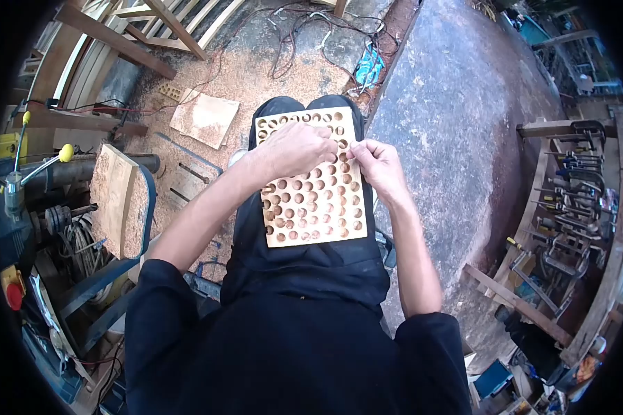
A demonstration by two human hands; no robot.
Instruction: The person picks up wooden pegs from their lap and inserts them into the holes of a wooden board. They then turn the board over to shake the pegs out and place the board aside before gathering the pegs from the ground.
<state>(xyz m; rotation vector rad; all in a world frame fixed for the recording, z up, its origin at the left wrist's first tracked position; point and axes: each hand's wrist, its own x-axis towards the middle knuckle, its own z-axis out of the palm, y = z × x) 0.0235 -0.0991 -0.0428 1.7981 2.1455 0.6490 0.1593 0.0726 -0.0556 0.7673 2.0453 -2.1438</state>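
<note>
A pale wooden board (316, 238), drilled with rows of round holes, lies across my lap on dark trousers. My left hand (299, 150) rests over its upper middle, fingers curled closed and pointing right; whatever they may hold is hidden beneath them. At the upper right edge of the board, my right hand (379, 166) is closed, with thumb and bent forefinger pinched at the rim. The two hands are a small gap apart. Several holes under the left hand and forearm are covered.
Wood shavings cover the floor (256, 79), where a flat wooden piece (205, 119) lies. To the left stands a machine with yellow-knobbed levers (66, 153) and a wooden block (121, 200). Cables (298, 34) tangle ahead. Clamps (581, 173) hang on a rack at right.
</note>
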